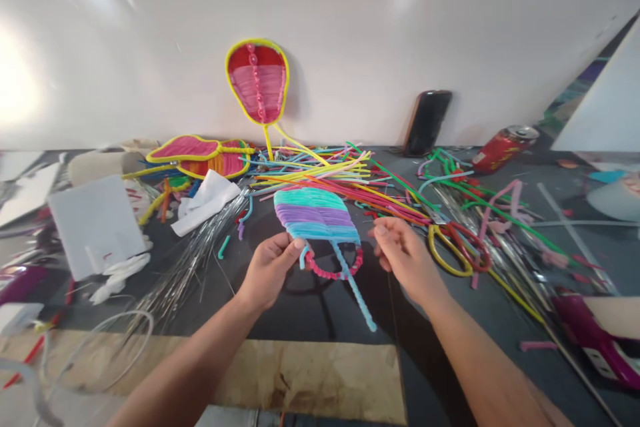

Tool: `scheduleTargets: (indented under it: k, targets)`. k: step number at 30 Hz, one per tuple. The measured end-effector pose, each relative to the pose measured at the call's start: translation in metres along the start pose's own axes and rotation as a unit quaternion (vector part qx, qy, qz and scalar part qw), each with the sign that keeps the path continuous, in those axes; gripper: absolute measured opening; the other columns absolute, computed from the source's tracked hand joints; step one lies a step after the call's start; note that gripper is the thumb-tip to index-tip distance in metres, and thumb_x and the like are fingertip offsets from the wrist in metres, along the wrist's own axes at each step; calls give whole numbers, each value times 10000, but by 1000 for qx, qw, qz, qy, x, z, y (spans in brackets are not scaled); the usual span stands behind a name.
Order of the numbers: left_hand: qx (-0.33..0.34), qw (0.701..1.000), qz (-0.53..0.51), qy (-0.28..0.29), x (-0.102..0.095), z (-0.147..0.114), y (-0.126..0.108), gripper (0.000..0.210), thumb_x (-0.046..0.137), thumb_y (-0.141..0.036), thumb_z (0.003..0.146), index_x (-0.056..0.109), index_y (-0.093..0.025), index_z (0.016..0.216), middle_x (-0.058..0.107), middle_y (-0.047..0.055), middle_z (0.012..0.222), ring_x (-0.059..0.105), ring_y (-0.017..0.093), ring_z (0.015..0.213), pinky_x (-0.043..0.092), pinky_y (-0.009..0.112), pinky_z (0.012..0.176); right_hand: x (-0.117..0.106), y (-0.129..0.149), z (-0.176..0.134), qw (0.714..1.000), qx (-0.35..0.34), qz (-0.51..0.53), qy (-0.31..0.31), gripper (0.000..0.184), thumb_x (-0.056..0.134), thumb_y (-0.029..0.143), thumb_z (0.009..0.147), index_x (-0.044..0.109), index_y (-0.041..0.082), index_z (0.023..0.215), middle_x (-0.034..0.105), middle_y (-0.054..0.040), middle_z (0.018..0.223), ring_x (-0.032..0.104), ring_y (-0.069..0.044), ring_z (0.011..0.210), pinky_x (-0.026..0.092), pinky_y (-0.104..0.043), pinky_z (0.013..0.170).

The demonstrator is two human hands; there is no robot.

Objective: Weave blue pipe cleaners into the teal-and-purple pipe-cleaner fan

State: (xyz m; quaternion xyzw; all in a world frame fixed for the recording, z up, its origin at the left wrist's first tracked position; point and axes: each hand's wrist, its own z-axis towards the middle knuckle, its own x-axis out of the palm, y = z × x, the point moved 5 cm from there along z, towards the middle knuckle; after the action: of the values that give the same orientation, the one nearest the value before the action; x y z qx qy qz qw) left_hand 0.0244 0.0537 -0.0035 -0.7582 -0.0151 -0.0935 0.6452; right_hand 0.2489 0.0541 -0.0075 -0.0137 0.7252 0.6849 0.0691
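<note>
My left hand (273, 267) pinches the left lower edge of a pipe-cleaner shape (317, 215) striped in turquoise, purple and blue. From its bottom a twisted light-blue stem (357, 290) slants down to the right. A pink-red beaded-looking strand (325, 273) curves below the striped part, from near my left thumb to the right edge. A short blue end sticks out by that thumb. To the right of the shape, apart from it, is my right hand (403, 253), its thumb and fingers drawn together; what they may hold is hidden.
Scissors (450, 260) lie right of my right hand. Behind are loose pipe cleaners (320, 173), a yellow-edged pink pipe-cleaner piece (257, 83), a phone (427, 123) and a red can (505, 147). Left are silver strands (193, 260) and white paper (97, 227); right, a purple glue gun (595, 340).
</note>
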Motion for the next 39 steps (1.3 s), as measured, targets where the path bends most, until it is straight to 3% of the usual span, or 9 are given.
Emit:
scheduleTargets:
  k: [3,7,11,15,17,20,24,28,39]
  targets:
    - [28,999,6,20,-2,-3,-6,308,626,-413,809,666,-117,733,618,29,635,479,89,537,370,210,536,19,-12,-5,977,127,146,93,398,609,557,766,585,190,916,675,-47,851,525,-89,510,326,-188,365]
    - [33,996,44,72,1,-6,-6,349,632,-454,790,673,-114,722,619,47,654,503,120,594,388,229,570,40,-11,-17,922,203,281,175,389,659,553,729,622,170,784,713,-77,780,637,-148,588,434,-218,440]
    - [17,993,82,84,4,-4,-2,358,634,-471,781,660,-119,717,624,47,682,524,139,652,402,240,625,41,-13,-18,914,205,311,158,345,699,517,709,636,185,782,728,-66,777,673,-185,603,488,-258,476]
    - [-4,996,58,67,6,-1,2,453,549,-555,807,657,-116,777,654,79,754,559,161,702,428,261,668,31,-8,-14,961,110,233,102,333,642,525,765,680,213,874,735,-56,829,682,-205,660,519,-292,524]
    - [-16,997,33,68,8,0,2,454,628,-557,743,656,-113,838,666,88,797,580,173,743,444,274,708,27,-3,-14,980,67,176,70,327,618,522,788,699,215,864,736,-54,822,685,-216,695,534,-309,578]
    - [-44,997,20,53,9,-1,4,419,789,-407,618,653,-126,897,680,73,835,601,172,790,461,271,739,25,1,-16,987,52,144,51,345,608,529,793,711,204,847,737,-62,811,689,-224,709,538,-310,590]
    - [-52,998,13,34,7,-2,7,276,746,-340,696,670,-139,869,686,47,797,610,139,760,464,239,715,28,-6,-15,971,97,212,44,373,636,537,766,688,187,882,735,-74,825,689,-207,669,518,-273,510]
    - [-59,996,-12,70,6,-3,8,228,699,-326,756,682,-133,876,691,57,809,600,125,720,456,238,711,33,-17,-13,940,153,303,40,338,709,497,713,655,189,842,731,-53,745,688,-198,642,506,-252,477]
    - [-97,979,-132,123,20,-10,4,216,808,-299,624,684,-128,674,643,34,645,557,113,602,417,229,613,51,-19,-18,894,220,372,116,289,733,437,711,606,178,737,719,-50,705,653,-143,541,443,-194,413]
